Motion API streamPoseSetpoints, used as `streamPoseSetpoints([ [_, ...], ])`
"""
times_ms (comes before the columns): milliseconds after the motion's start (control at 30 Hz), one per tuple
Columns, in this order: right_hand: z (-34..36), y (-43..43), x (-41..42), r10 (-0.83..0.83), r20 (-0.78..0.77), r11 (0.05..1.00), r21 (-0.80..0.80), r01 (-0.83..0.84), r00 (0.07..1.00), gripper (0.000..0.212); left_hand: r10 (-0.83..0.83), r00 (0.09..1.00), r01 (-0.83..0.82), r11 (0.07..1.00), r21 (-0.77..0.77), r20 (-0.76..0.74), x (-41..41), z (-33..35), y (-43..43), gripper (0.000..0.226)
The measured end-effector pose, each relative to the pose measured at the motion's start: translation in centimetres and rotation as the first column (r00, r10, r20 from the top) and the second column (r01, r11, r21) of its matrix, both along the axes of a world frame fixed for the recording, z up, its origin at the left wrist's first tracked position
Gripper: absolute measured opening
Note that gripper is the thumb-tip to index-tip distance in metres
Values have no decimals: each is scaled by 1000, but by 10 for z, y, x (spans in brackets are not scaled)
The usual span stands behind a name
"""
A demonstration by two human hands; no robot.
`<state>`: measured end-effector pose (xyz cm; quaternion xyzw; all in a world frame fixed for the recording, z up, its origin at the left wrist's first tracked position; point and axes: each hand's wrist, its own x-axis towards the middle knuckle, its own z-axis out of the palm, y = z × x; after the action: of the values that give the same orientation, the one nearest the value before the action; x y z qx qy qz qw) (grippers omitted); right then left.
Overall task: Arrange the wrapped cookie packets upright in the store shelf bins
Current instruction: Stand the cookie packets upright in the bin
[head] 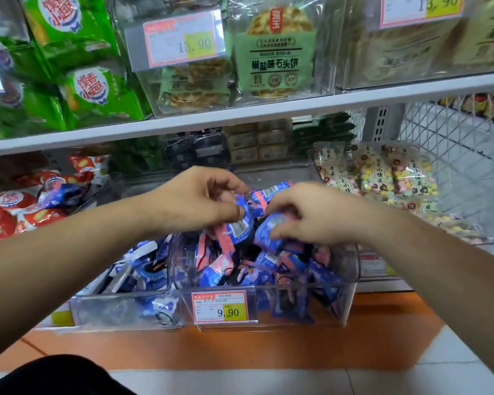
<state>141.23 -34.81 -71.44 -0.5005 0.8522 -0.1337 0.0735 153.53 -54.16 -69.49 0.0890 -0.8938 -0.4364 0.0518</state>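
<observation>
Blue-and-pink wrapped cookie packets (268,269) heap in the clear plastic shelf bin (352,269). Left hand (194,201) pinches one pink-edged packet (238,228); right hand (311,215) grips a blue packet (267,235) just beside it.

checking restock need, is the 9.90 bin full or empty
Full: jumbled blue packets pile up to the rim of the bin.

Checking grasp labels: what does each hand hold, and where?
Left hand pinches a blue-and-pink wrapped cookie packet at its top; right hand grips a second blue packet on top.

White shelf (240,121), wire mesh (454,132), orange floor strip (240,346)
</observation>
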Motion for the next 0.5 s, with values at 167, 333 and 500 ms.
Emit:
streamPoseSetpoints([
  [167,18,24,-8,-254,-442,962,-25,271,860,54,22,1000,-20,994,103,-20,-25,-9,30,34],
  [333,4,24,-14,-233,-349,972,-112,207,908,36,-80,997,71,961,-266,-21,-26,-10,20,17],
  [500,4,-1,0,94,38,975,-207,-84,995,17,-21,983,-39,950,-311,-184,-4,-19,-4,15],
])
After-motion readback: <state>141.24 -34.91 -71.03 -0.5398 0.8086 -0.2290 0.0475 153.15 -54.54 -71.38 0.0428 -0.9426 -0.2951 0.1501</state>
